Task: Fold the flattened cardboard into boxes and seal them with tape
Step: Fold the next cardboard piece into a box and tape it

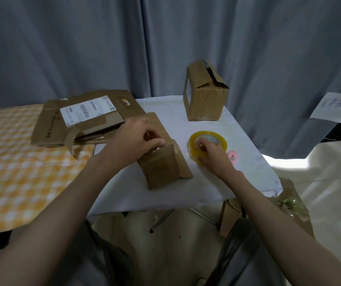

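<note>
On the white table (217, 182), nearest first:
Left hand (138, 139): fingers curled over the top edge of the small box (163, 168), pinching it steady.
Right hand (208, 153): fingers curled on the yellow tape roll (207, 145), lying flat just right of that box.
Small box: light, stiff but easily dented; best held by its folded edges. Long axis runs away from the person, leaning leftward.
Flat cardboard (87, 118): left, beyond the hand, lying flat and unfolded.
Upright box (204, 93): farthest, standing on end, top flaps loose.
</note>
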`<state>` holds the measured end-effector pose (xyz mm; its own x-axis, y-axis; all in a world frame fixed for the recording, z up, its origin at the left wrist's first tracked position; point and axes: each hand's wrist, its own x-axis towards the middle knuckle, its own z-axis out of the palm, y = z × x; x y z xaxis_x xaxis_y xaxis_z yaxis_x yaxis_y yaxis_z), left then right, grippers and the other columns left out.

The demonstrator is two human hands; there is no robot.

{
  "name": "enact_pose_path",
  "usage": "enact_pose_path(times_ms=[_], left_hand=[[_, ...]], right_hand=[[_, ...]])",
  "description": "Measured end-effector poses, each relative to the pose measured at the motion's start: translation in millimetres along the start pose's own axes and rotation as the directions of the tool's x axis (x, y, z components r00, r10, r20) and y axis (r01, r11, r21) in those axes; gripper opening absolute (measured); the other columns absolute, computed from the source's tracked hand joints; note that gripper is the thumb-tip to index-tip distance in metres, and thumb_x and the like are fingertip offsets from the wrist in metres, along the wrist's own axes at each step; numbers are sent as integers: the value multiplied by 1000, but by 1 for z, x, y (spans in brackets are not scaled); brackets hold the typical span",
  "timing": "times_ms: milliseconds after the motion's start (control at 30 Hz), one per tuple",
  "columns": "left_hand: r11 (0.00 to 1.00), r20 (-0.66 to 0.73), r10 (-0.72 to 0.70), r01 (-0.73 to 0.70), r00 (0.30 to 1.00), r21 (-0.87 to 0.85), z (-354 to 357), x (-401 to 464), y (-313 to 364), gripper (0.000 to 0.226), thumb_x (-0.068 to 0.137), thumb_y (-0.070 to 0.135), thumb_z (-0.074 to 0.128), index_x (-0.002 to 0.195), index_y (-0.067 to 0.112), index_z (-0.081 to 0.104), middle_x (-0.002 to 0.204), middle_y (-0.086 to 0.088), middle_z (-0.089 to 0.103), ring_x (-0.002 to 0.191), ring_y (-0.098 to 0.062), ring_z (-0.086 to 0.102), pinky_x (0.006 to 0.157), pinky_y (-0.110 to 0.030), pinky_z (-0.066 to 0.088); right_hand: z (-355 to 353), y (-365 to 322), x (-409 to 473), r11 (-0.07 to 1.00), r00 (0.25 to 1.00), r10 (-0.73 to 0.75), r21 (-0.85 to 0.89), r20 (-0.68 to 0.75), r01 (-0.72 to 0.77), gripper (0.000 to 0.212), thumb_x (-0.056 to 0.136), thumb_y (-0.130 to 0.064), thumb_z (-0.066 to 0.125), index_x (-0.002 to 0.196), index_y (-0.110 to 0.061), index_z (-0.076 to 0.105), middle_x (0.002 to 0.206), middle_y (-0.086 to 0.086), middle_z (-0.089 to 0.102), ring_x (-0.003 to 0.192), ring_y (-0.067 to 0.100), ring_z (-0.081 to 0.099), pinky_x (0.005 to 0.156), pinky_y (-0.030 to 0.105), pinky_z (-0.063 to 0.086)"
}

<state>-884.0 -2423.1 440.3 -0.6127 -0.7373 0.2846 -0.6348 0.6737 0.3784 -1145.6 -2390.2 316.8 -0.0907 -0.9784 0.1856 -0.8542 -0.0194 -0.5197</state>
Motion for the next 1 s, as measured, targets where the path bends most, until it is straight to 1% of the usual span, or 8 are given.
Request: enact_pose_path(times_ms=[100,200,267,367,567,700,867,1000], left_hand=[[998,-22,24,-25,999,-51,15,-5,0,30,80,44,77,102,24,76,96,6,63,88,-10,56,76,-31,49],[998,-28,51,-52,998,-36,31,-5,5,37,81,42,77,112,22,74,103,5,60,96,-13,54,81,-36,49],[998,-45,48,-49,998,-25,37,-3,7,37,82,39,76,115,23,73,105,5,59,98,-12,51,80,-32,47],[998,-70,65,-67,995,-16,40,0,7,35,82,37,77,114,23,74,101,5,59,94,-12,51,75,-30,45],[994,-125,94,-99,988,-35,43,-7,1,31,79,37,79,107,22,76,98,5,61,90,-12,54,71,-37,51],[991,-164,122,-129,979,-35,51,-17,-7,36,77,36,76,107,18,75,102,3,63,95,-18,57,74,-44,53],[983,-226,161,-177,961,-52,57,-27,-14,41,75,27,83,113,15,73,112,0,66,104,-18,58,85,-38,53],[986,-298,115,-145,948,-80,50,-40,-20,41,75,33,82,109,12,72,110,-2,62,101,-15,56,85,-28,50]], right_hand=[[-3,-10,1,999,986,-7,33,-166,12,23,76,0,70,95,-12,68,97,7,66,93,29,61,80,34,45],[-26,-43,-3,964,929,66,262,-364,34,11,85,-6,64,83,-12,73,84,-3,70,77,12,63,74,26,49],[-40,-67,-11,904,961,140,427,-239,-25,11,89,-16,68,83,-11,76,77,-4,73,68,7,65,69,25,55],[-47,-83,-21,866,986,152,491,-69,-99,17,83,-28,79,82,-11,76,69,1,73,64,15,69,68,32,61],[-42,-84,-22,678,964,235,690,123,-253,24,76,-11,85,89,-1,67,68,12,72,67,25,69,79,51,61],[-37,-82,-30,717,988,131,680,82,-151,29,77,-5,82,101,-2,67,70,13,70,67,21,70,73,40,62],[-25,-81,-33,904,990,-125,404,-58,138,34,78,-2,79,108,-10,65,68,4,68,59,5,69,63,14,53],[-21,-78,-29,913,987,-118,378,-108,151,28,79,-1,79,102,-7,65,62,-10,65,60,0,67,66,8,47]])
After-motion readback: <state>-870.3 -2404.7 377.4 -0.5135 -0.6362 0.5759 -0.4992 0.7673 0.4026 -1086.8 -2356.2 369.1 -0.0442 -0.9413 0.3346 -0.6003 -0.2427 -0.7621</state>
